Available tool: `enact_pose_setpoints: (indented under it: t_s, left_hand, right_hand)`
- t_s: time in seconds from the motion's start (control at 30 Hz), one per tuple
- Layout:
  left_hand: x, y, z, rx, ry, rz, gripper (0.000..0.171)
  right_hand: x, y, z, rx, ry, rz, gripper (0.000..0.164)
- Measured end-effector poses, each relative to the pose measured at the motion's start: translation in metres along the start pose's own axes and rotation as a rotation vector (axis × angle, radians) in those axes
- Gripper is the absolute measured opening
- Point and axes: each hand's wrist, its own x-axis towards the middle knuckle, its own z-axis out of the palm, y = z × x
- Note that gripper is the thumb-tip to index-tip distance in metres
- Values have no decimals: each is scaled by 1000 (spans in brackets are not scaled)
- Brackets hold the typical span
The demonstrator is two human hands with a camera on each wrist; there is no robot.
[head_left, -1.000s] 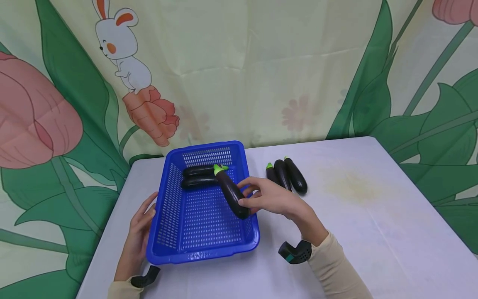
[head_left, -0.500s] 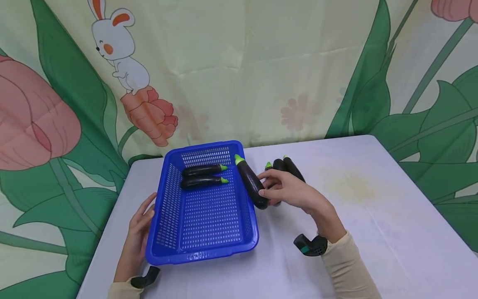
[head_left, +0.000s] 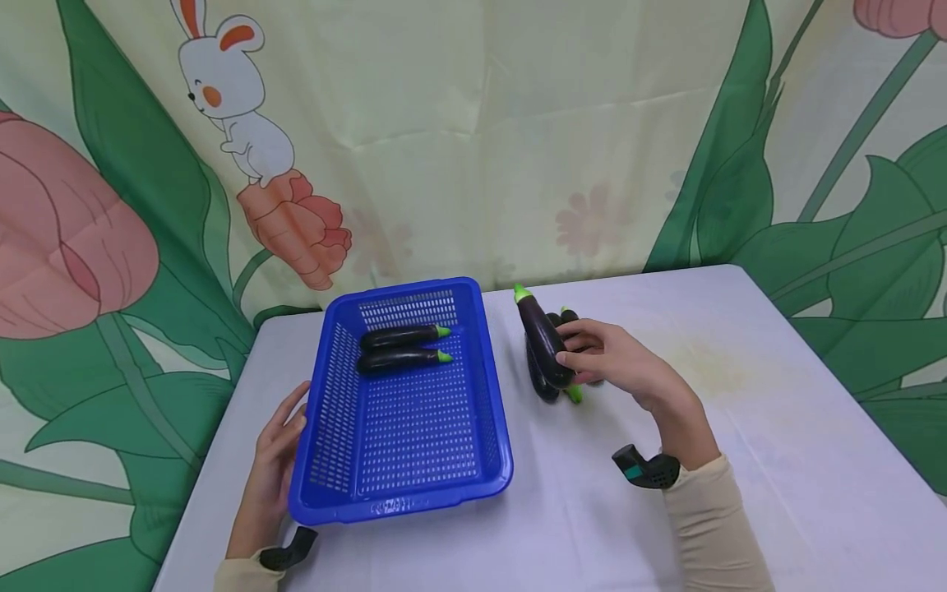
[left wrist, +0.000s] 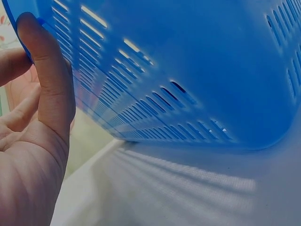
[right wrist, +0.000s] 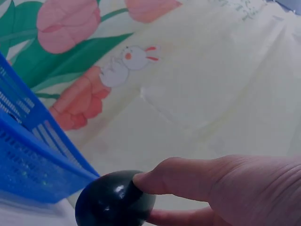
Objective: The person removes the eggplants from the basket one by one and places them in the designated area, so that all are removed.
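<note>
My right hand pinches a dark purple eggplant between thumb and fingers, its green stem pointing up and away. The eggplant is above other eggplants on the table, which it and the hand partly hide. In the right wrist view, the rounded end of the held eggplant shows beside the thumb. My left hand holds the left rim of a blue plastic basket. Two eggplants lie side by side in the basket, the farther one and the nearer one.
A white cloth covers the table. Behind it hangs a printed curtain with a rabbit and tulips. Each wrist carries a black camera, such as the right one.
My right hand has carried the eggplant from over the basket, across its right rim, to above the eggplants on the table. My left hand and the basket have stayed in place.
</note>
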Motion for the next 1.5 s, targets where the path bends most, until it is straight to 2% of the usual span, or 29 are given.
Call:
enact_pose_setpoints:
  t_s: [0.37, 0.67, 0.93, 1.33, 1.5]
  left_hand:
    - [3, 2, 2, 0, 1, 5, 56]
    - [3, 3, 3, -21, -6, 6, 56]
    - [1, 2, 3, -26, -3, -1, 55]
    - [0, 2, 2, -21, -1, 3, 55]
    - [0, 1, 1, -30, -6, 5, 55]
  right_hand:
    - [3, 17, -25, -31, 135, 41, 58]
    - [5, 32, -34, -63, 255, 99, 61]
    - [6, 43, -40, -72, 318, 147, 59]
    - [12, 63, -45, -104, 396, 158, 58]
    - [17, 71, -46, -164, 417, 158, 56]
